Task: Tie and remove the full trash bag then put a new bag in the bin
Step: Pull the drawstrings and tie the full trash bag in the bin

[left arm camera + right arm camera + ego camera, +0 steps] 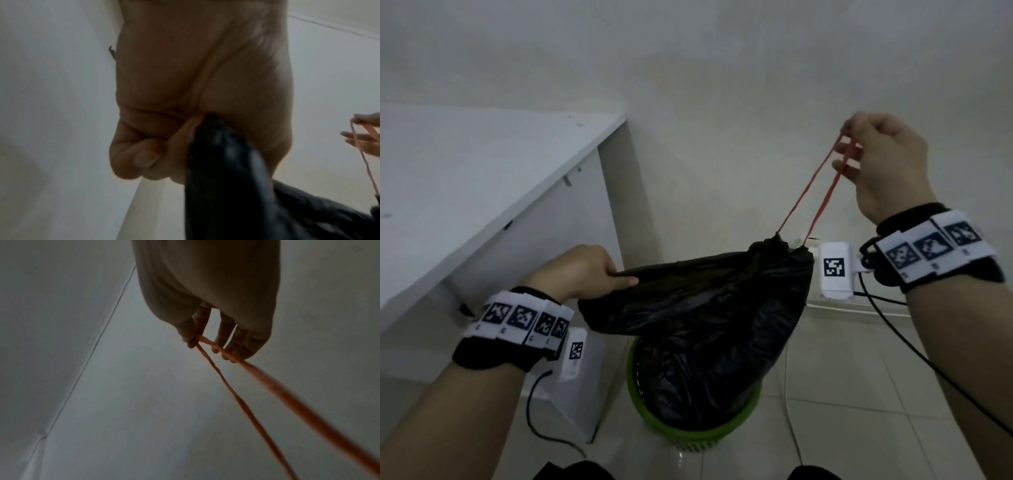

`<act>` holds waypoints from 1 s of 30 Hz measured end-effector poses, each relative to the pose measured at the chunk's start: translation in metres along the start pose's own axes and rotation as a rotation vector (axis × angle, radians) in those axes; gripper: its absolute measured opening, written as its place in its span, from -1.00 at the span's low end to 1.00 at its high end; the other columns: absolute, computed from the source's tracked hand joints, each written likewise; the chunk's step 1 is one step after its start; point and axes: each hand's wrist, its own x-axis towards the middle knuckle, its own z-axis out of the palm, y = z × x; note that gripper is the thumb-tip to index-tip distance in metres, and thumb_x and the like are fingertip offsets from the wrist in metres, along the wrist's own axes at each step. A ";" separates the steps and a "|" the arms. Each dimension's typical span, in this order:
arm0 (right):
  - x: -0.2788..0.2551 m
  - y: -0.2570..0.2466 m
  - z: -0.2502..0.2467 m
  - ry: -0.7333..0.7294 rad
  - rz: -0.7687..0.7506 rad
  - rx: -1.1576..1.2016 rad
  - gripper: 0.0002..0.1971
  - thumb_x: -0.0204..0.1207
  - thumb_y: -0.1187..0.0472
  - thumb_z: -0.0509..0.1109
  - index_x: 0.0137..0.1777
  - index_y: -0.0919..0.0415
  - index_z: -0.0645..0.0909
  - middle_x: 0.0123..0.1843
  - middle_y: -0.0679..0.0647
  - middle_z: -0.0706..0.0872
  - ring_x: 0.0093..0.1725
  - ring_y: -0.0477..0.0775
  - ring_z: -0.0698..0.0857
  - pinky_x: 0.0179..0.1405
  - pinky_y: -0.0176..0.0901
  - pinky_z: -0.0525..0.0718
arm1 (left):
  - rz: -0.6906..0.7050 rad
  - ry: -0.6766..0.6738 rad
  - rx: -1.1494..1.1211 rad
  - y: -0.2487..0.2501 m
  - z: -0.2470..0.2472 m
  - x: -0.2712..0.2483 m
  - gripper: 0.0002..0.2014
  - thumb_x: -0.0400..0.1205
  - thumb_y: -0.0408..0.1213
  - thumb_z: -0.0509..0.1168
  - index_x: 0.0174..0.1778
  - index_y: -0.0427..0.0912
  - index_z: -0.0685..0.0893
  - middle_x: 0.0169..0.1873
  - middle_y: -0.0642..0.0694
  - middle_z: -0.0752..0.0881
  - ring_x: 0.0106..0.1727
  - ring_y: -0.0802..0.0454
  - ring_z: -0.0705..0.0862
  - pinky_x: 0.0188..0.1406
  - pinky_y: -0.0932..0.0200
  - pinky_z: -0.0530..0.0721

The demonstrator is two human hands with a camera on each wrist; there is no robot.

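A full black trash bag (702,329) sits in a green bin (688,431) on the tiled floor. My left hand (585,274) grips the bag's left rim, fingers curled round the gathered black plastic (222,162). My right hand (876,161) is raised to the upper right and pinches the red drawstring (815,195), pulled out in a taut loop from the bunched right side of the bag's mouth. In the right wrist view the drawstring (246,378) runs from my thumb and fingertips (191,340) down to the lower right. The bag's mouth is partly cinched.
A white desk (482,192) stands at the left, its side panel close to the bin. A white wall is behind. A white box (582,387) stands on the floor left of the bin. Black cables (928,363) trail from the wrist cameras.
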 end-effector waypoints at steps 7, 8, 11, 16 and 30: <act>-0.001 -0.001 0.003 -0.084 0.057 0.001 -0.84 0.65 0.13 0.38 -0.13 0.15 0.69 -0.17 0.10 0.82 -0.19 0.11 0.81 -0.09 -0.02 0.77 | 0.233 0.166 -0.611 0.024 -0.045 -0.040 -0.42 0.55 0.22 0.37 -0.55 -0.17 0.42 -0.59 -0.08 0.43 -0.48 0.03 0.45 -0.28 0.14 0.48; -0.003 -0.001 0.007 -0.124 0.053 -0.046 -0.85 0.64 0.14 0.40 -0.13 0.16 0.71 -0.17 0.09 0.83 -0.19 0.08 0.79 -0.10 -0.04 0.75 | 0.299 0.193 -0.765 0.033 -0.055 -0.045 -0.49 0.63 0.09 0.36 -0.50 -0.20 0.49 -0.54 -0.12 0.48 -0.41 0.00 0.48 -0.21 0.11 0.51; -0.011 -0.006 0.018 -0.216 0.051 -0.133 -0.88 0.61 0.17 0.44 -0.13 0.17 0.74 -0.17 0.09 0.84 -0.18 0.07 0.77 -0.09 -0.08 0.71 | 0.418 0.285 -1.033 0.058 -0.084 -0.048 -0.71 0.74 -0.25 0.27 -0.28 -0.24 0.68 -0.40 -0.11 0.66 -0.29 0.00 0.60 -0.07 0.02 0.58; -0.012 -0.034 0.026 -0.256 -0.014 -0.146 -0.87 0.59 0.23 0.46 -0.16 0.24 0.76 -0.11 0.13 0.86 -0.15 0.07 0.77 0.00 -0.03 0.76 | 0.537 0.539 -1.346 0.080 -0.124 -0.041 -0.76 0.76 -0.38 0.22 -0.17 -0.14 0.73 -0.39 0.06 0.73 -0.31 0.14 0.66 -0.18 0.19 0.66; -0.001 -0.051 0.032 -0.202 -0.004 -0.314 -0.82 0.66 0.18 0.40 -0.08 0.31 0.69 -0.38 0.13 0.66 -0.59 0.02 0.60 -0.47 -0.13 0.73 | 0.480 0.727 -1.087 0.064 -0.140 -0.021 -0.83 0.73 -0.35 0.28 0.06 -0.26 0.78 -0.30 -0.02 0.77 -0.48 0.10 0.51 -0.50 0.21 0.54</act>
